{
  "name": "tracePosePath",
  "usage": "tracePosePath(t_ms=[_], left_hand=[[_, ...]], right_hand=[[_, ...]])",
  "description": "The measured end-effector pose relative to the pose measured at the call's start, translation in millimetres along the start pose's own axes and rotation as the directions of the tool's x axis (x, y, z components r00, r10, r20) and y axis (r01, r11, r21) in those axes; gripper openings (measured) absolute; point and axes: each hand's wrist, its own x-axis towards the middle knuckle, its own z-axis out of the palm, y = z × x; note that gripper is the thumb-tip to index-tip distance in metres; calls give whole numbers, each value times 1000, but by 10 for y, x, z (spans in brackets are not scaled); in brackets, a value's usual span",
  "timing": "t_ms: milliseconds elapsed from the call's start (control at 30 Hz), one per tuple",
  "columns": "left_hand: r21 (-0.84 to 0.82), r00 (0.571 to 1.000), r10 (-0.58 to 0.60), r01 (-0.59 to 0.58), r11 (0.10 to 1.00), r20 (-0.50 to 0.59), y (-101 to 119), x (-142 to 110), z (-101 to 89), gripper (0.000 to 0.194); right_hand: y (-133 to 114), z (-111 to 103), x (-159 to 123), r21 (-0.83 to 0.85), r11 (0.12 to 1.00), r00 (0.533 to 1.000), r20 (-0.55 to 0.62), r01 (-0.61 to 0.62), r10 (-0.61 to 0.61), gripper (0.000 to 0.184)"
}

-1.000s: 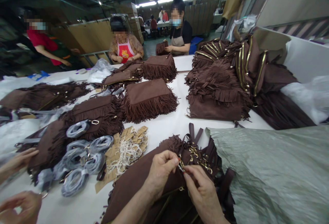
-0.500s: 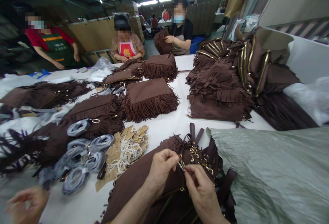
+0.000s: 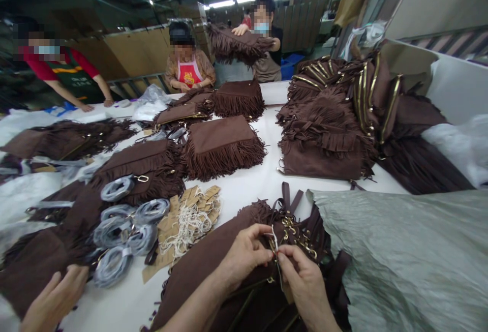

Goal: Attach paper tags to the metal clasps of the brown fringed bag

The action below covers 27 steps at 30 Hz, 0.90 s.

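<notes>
Both my hands meet over a dark brown fringed bag (image 3: 206, 266) in front of me. My left hand (image 3: 247, 250) is closed in a pinch on a white tag string (image 3: 275, 238), whose loop stands up between my fingers. My right hand (image 3: 299, 273) pinches the same string a little lower, with a brown tag (image 3: 286, 292) partly hidden beneath it. Gold clasps (image 3: 290, 225) and dark straps lie just beyond my fingertips. A gold zipper (image 3: 244, 309) runs below my wrists.
Brown tags with white strings (image 3: 190, 220) and plastic-wrapped straps (image 3: 114, 266) lie left. Fringed bags (image 3: 221, 136) stand in piles. A greenish plastic sheet (image 3: 404, 250) covers the right. A co-worker's hand (image 3: 57, 296) touches a bag at lower left; several people stand across the table.
The white string now stands up between my hands, which have shifted slightly lower. A co-worker's hand at lower left has moved onto a bag; the person opposite has raised a fringed bag.
</notes>
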Motion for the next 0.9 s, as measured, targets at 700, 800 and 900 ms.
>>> tracePosePath(t_ms=[700,800,900], left_hand=[[734,943,226,-331,593,243,76,85,56,24],[761,952,227,-302,574,206,81,72,43,16],[753,961,219,-271,600,172,92,57,34,12]], right_hand=[[84,-42,-7,-84,980,984,-13,178,-180,24],[103,-43,-18,-131,967,975,-13,218,-222,22],[93,-39,-29,-171,948,960,-33,267,-277,19]])
